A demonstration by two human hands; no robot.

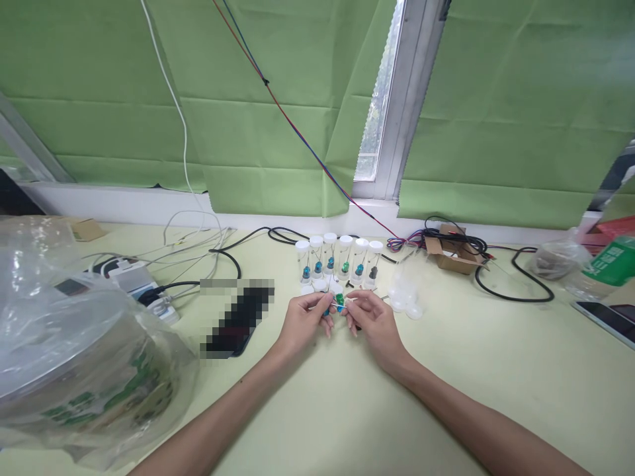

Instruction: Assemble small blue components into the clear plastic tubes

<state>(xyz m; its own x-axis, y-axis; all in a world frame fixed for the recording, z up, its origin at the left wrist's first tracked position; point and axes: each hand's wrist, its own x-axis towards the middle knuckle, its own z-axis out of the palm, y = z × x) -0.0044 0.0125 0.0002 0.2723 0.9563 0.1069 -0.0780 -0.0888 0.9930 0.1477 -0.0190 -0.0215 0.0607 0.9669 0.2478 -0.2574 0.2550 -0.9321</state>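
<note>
Green fabric (238,142) behind a small cardboard box (458,265) and black cables (469,242).

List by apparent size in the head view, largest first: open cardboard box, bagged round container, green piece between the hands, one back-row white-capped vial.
1. Bagged round container, nearest the camera
2. Open cardboard box
3. White-capped vial; the back-row six look alike
4. Green piece

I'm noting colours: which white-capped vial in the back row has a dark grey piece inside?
The rightmost vial: its piece is dark grey, while the other five in that row show blue or green.
</note>
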